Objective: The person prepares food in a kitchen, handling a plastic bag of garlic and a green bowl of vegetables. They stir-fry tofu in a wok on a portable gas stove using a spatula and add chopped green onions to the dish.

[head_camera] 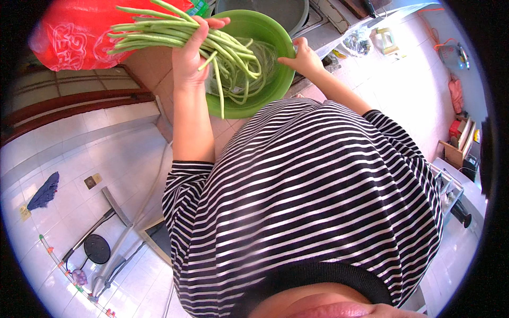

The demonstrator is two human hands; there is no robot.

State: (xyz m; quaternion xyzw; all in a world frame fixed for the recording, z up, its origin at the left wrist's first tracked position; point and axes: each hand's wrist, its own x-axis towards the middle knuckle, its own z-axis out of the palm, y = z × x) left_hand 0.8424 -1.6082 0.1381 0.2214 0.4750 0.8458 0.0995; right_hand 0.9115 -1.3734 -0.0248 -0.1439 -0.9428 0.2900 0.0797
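My left hand (191, 59) grips a bunch of green yardlong beans (155, 33). One end of the bunch sticks out to the left of the fist, and the other droops over a green plastic basin (274, 91). One loose bean dangles past the basin's near side. Inside the basin lies a clear plastic bag (268, 55) with more bean lengths around it; I cannot tell which are in the bag. My right hand (306, 59) holds the basin's right rim, thumb toward the inside and fingers partly hidden beyond it.
A large red plastic bag (87, 39) stands at the upper left, above a wood-framed panel (79, 91). Beyond the basin is a grey round vessel (270, 12) beside a worn counter edge (332, 16). Bagged items (356, 41) sit on the tiled floor at right.
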